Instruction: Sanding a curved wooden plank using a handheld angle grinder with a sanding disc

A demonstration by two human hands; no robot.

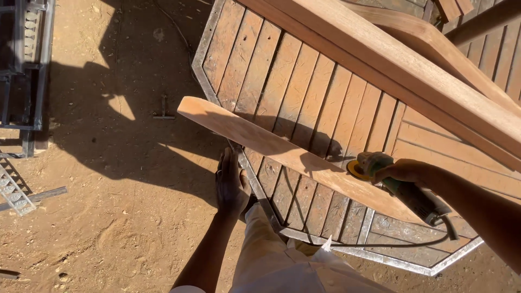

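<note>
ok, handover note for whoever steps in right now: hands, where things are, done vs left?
Left hand: flat on the metal edge of the slatted table, under the plank; holds nothing.
Right hand: grip shut on the green sander, its yellow disc on the plank's top face.
Plank lies slanted across the table, near end jutting out over the dirt. More timber is stacked on the table's far side.
Done: cannot tell how much is sanded.
Left: probably the stretch toward the free end.
</note>
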